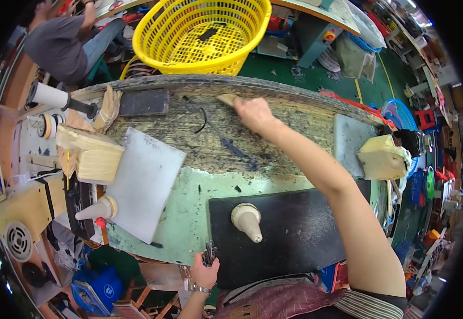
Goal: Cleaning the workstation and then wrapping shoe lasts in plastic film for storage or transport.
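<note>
Brush (pixel 227 99) gripped in your right hand (pixel 254 112), far bench edge.
Left hand (pixel 204 272) clamps pliers (pixel 209 254) near; overreach could knock cone (pixel 247 220).

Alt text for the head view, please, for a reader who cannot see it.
A person's right hand holds a small tan block at the far edge of a scarred workbench, while the left hand grips a dark tool beside a black mat.

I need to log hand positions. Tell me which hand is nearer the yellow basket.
Right. The right hand reaches across the worn bench to its far edge, just below the yellow basket, touching a small tan block. The left hand is at the near edge, gripping a dark tool.
</note>
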`<state>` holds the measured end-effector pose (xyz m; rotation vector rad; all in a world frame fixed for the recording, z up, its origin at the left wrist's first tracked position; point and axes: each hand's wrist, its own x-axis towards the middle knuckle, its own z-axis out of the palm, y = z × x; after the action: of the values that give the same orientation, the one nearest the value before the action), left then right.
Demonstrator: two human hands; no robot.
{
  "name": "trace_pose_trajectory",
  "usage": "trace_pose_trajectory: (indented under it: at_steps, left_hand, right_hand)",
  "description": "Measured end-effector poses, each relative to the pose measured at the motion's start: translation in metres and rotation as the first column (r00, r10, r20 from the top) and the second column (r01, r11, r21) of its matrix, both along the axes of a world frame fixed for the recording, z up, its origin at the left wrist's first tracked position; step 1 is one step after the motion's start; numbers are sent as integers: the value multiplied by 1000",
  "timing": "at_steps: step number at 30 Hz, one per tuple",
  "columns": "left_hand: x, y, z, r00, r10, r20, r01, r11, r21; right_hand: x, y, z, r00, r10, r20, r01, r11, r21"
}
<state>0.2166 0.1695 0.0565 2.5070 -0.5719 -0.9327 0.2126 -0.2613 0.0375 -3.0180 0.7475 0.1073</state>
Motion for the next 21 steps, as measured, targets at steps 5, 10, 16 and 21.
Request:
trace_pose_trajectory:
  at_steps: [5, 10, 16, 21]
  left_hand:
    - [4, 2, -2, 998, 14, -58, -20, 993, -115]
    - [11, 10, -10, 997, 5, -76, -12, 996, -92]
    - [8, 1, -9, 993, -37, -111, 26, 995, -99]
    - [9, 11, -9, 996, 30, -84, -40, 993, -112]
  right_hand:
    - [67, 4, 9, 984, 86, 153, -91, 995, 27]
    - [102, 25, 14, 930, 364, -50, -364, 931, 2]
    - [70, 22, -21, 974, 225, 3, -225, 974, -38]
    - [-21, 52, 52, 989, -6, 149, -23, 981, 193]
